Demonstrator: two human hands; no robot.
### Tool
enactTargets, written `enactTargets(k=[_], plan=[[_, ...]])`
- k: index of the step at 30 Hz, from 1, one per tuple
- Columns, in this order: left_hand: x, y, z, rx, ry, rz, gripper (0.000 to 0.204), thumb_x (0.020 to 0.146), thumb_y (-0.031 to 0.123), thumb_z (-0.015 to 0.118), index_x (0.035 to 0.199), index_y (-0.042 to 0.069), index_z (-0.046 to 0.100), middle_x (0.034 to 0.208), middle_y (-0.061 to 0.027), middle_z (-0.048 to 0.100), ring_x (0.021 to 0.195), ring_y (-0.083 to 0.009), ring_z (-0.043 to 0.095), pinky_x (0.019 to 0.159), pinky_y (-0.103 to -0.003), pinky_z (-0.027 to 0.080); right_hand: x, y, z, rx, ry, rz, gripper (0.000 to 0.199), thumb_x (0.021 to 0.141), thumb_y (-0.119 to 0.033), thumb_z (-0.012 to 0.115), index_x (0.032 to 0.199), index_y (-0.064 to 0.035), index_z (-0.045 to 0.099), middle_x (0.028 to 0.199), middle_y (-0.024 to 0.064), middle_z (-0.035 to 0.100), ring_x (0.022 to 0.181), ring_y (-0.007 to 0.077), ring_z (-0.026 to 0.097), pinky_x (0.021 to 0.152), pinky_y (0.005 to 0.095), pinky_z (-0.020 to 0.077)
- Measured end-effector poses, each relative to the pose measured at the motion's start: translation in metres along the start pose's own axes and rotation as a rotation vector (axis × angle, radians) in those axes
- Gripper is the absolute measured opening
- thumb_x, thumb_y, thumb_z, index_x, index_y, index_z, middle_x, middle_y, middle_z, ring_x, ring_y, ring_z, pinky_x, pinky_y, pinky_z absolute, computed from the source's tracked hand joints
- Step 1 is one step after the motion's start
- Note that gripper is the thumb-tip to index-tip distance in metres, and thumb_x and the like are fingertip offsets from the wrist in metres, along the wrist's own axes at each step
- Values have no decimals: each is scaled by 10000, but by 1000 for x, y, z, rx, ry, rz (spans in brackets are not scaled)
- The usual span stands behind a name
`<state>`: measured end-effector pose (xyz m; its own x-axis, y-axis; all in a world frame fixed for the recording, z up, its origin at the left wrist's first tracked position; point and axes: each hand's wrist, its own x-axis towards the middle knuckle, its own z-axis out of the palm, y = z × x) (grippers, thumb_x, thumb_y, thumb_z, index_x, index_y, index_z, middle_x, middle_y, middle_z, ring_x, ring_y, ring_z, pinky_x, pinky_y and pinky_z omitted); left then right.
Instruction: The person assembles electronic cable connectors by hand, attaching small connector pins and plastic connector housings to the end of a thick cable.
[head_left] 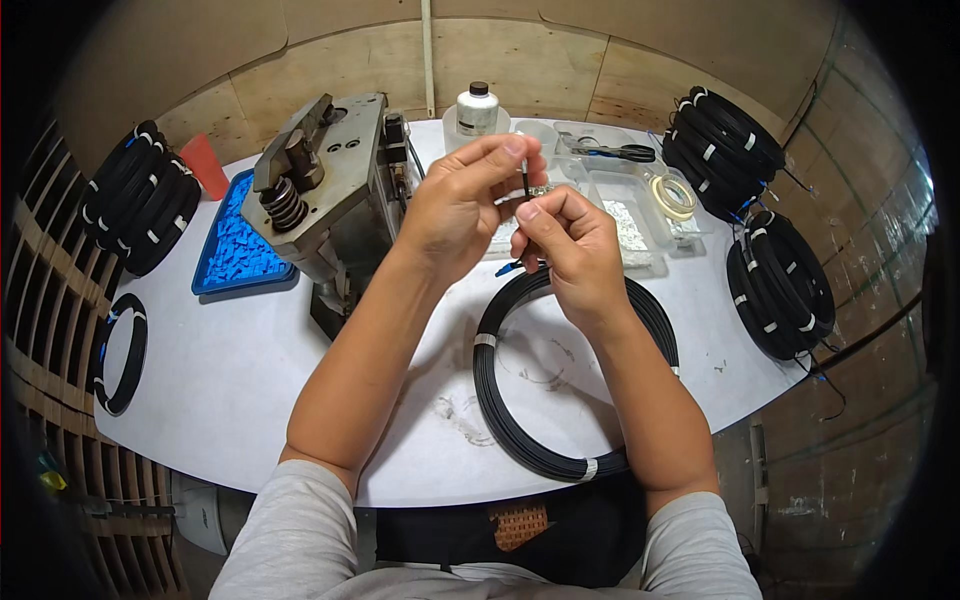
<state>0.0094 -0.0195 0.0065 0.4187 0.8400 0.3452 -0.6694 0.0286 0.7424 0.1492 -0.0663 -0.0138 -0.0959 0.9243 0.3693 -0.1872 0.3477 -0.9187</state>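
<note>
Raised above the table, my right hand (pixel 572 240) is closed in a pinch on the end of a thin black cable (pixel 526 186). My left hand (pixel 465 200) pinches at the cable's tip, where a small pale piece shows between the fingers; its exact kind cannot be made out. Below them a large coil of black cable (pixel 487 385), tied with white tape bands, lies flat on the table. A blue connector end (pixel 509 268) sticks out at the coil's far side, just under my hands.
A heavy metal press (pixel 340 165) stands left of my hands, beside a blue tray (pixel 205 289) of small blue parts. Behind are a white bottle (pixel 477 112), scissors (pixel 630 152), clear plastic boxes (pixel 655 240) and tape rolls (pixel 672 198). Cable coils (pixel 780 285) are stacked right and left (pixel 140 200).
</note>
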Motion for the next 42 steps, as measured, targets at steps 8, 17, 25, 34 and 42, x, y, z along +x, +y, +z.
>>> enactTargets(k=[8,17,25,34,42], plan=[[1,-4,19,229,243,197,293,918,304,628,1048,41,624,845,-21,571,764,-93,530,656,-248,465,2,8,6,30,91,-47,163,925,-163,612,833,-33,580,669,35,606,552,53,510,492,192,405],[-33,23,54,885,288,649,352,918,199,619,638,46,472,528,50,367,513,-33,301,439,-239,261,3,5,2,25,129,-66,149,928,-152,600,846,-29,578,706,39,610,587,70,540,517,196,421],[-57,106,40,1270,185,1113,58,830,47,648,819,3,612,796,-93,611,705,-189,594,660,-279,471,3,14,-4,5,175,-75,135,931,-168,595,854,-59,576,688,30,593,583,82,545,504,205,411],[-78,197,-80,1173,624,1003,186,868,188,624,962,33,666,827,-73,686,770,-146,641,713,-280,501,3,18,3,-5,170,-73,128,928,-161,605,868,-52,578,711,37,591,609,93,556,518,208,404],[-96,185,-258,1509,967,445,220,851,186,581,976,29,671,865,-150,694,833,-266,679,782,-357,515,4,26,4,-36,176,-54,140,935,-170,601,859,-56,570,721,28,595,605,88,556,519,204,400]])
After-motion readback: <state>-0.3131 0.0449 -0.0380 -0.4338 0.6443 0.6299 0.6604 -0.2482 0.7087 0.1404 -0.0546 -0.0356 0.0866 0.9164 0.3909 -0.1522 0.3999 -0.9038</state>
